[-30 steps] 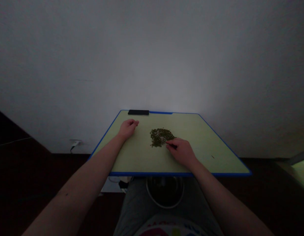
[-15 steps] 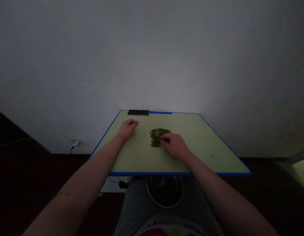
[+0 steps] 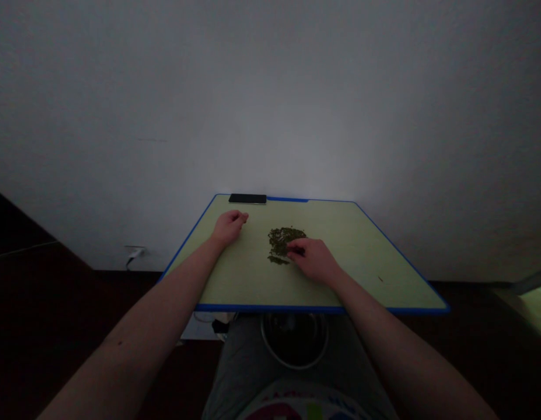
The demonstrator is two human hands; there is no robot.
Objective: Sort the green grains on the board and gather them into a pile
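Small, dark green bits (image 3: 282, 235) are spread in a loose, flat, uneven patch near the middle of the table (image 3: 248, 280), a narrow strip being slightly parted at the near side.

Open tabletop (image 3: 255, 248) separates left hand (image 3: 229, 227) and pile (image 3: 279, 236); wall (image 3: 270, 116) blocks behind.

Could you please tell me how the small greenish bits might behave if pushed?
The small greenish bits would probably spread apart, since they lie loose. Each is likely light, being tiny beside the right hand. They may slide easily, as the tabletop looks smooth.
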